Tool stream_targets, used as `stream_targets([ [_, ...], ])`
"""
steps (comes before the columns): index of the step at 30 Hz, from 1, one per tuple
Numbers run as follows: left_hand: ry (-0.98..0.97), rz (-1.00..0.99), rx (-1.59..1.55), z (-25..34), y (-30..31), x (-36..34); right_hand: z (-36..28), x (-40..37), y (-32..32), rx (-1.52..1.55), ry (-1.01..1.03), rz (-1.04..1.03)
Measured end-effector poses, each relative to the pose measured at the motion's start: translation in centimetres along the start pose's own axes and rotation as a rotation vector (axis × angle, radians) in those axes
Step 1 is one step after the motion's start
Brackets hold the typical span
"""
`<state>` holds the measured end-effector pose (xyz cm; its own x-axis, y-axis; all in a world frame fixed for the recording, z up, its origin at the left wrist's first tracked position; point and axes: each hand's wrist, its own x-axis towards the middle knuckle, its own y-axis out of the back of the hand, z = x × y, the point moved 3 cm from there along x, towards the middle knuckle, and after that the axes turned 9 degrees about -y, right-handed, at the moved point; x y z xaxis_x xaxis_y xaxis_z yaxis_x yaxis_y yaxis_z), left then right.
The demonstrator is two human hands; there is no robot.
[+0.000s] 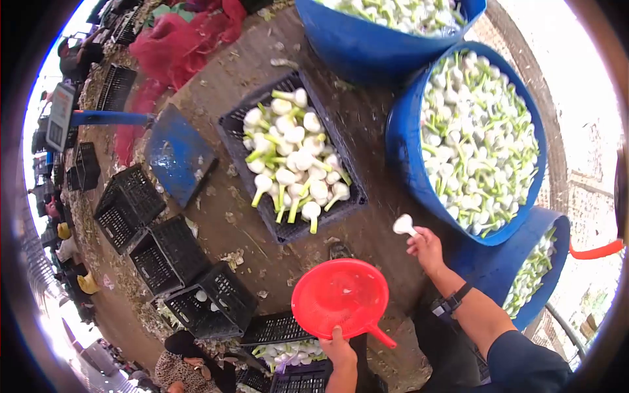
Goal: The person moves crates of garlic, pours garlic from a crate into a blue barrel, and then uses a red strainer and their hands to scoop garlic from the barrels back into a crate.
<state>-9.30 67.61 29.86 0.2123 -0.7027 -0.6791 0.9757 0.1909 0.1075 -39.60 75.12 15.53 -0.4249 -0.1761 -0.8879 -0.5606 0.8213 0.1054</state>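
Observation:
A red plastic colander (341, 295) with a side handle is gripped at its near rim by my left hand (339, 354); nothing but a few small bits shows inside it. Out to the right, my right hand (426, 251) pinches a garlic bulb (403, 224) by its short stem, in front of the blue barrels. Ahead of both hands, a black crate (282, 236) on the ground holds trimmed garlic bulbs (298, 160). The nearest blue barrel (403, 141) is filled with garlic bulbs with green stems (478, 144), apparently in water.
Another blue barrel (354, 52) of garlic stands behind, and a third (481, 268) at the right. A blue platform scale (180, 157) and several black crates (170, 252) line the left. A person (187, 363) in patterned clothing is at the lower left. Red netting (183, 46) lies at the back.

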Motion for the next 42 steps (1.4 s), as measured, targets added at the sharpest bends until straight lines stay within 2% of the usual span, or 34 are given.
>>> stream_targets([
  [2,-0.017,0.052,0.038,1.8,1.6,0.2,-7.0,-2.7,-4.6,0.08,0.126,-0.133],
  [4,-0.051,0.007,-0.003,4.2,2.0,0.3,-14.2,-5.1,-10.3,0.126,0.251,-0.238],
  [6,-0.054,0.029,-0.001,6.0,2.4,0.5,-19.7,-6.2,-15.9,-0.009,0.354,-0.24],
  [8,-0.048,0.031,0.006,6.7,2.9,0.9,-20.4,-6.1,-19.1,-0.197,0.405,-0.241],
  [10,-0.058,0.016,-0.023,7.1,2.6,1.2,-17.8,-7.0,-19.4,-0.318,0.371,-0.381],
  [11,-0.056,0.009,-0.028,7.2,2.2,1.1,-15.3,-7.4,-18.7,-0.294,0.292,-0.45],
  [12,-0.038,-0.008,-0.043,7.3,1.5,0.9,-12.7,-8.5,-17.2,-0.231,0.403,-0.378],
  [15,0.026,-0.043,-0.046,7.2,-0.2,-0.2,-6.4,-11.8,-9.8,-0.419,0.239,-0.424],
  [17,0.07,-0.067,-0.023,6.7,-1.5,-1.6,-6.7,-18.2,-5.5,-0.18,0.098,-0.62],
  [19,0.12,-0.199,-0.009,5.5,-3.4,-3.9,-4.8,-22.5,-1.2,-0.134,-0.331,-0.691],
  [20,0.118,-0.271,0.008,4.6,-4.6,-5.6,-2.2,-23.0,0.7,-0.12,-0.388,-0.721],
  [23,0.156,-0.42,0.025,2.4,-8.0,-11.4,-2.5,-26.9,5.6,0.062,-0.336,-0.615],
  [24,0.146,-0.557,0.098,1.5,-9.1,-12.9,-2.9,-27.9,7.9,0.216,-0.283,-0.519],
  [25,0.151,-0.703,0.177,1.0,-10.3,-15.0,-2.9,-28.9,10.6,0.375,-0.231,-0.404],
  [28,0.219,-0.919,0.204,2.0,-12.2,-21.5,-1.8,-31.9,21.2,0.637,-0.177,-0.202],
  [29,0.219,-1.009,0.268,0.6,-10.7,-21.2,-0.6,-32.9,25.4,0.706,-0.192,-0.022],
  [30,0.18,-0.976,0.416,0.0,-9.3,-20.9,1.1,-33.5,29.6,0.766,-0.207,0.147],
  [31,0.018,-0.996,0.572,-1.4,-6.7,-19.6,3.3,-33.8,34.1,0.643,-0.143,0.395],
  [32,-0.099,-0.892,0.9,-1.4,-4.9,-18.7,5.8,-33.6,38.3,0.505,-0.083,0.625],
  [34,-0.413,-0.804,1.222,-0.2,-0.8,-17.5,10.2,-32.3,44.5,0.0,0.287,1.08],
  [35,-0.685,-0.847,1.375,0.1,1.5,-16.2,12.1,-31.3,45.7,0.017,0.273,1.09],
  [37,-0.784,-0.869,1.636,2.0,4.1,-17.1,15.5,-28.9,47.2,-0.349,-0.12,1.09],
  [38,-0.795,-0.864,1.648,1.8,5.9,-16.8,16.5,-27.3,47.3,-0.335,-0.123,1.082],
  [40,-0.835,-0.893,1.764,1.3,8.5,-16.6,17.0,-24.3,45.8,-0.396,0.026,1.108],
  [41,-0.88,-0.918,1.765,1.0,9.2,-17.4,17.1,-23.0,45.6,-0.384,0.019,1.097],
  [42,-0.886,-0.911,1.785,0.3,9.9,-18.1,17.3,-21.4,45.5,-0.247,-0.136,0.966],
])
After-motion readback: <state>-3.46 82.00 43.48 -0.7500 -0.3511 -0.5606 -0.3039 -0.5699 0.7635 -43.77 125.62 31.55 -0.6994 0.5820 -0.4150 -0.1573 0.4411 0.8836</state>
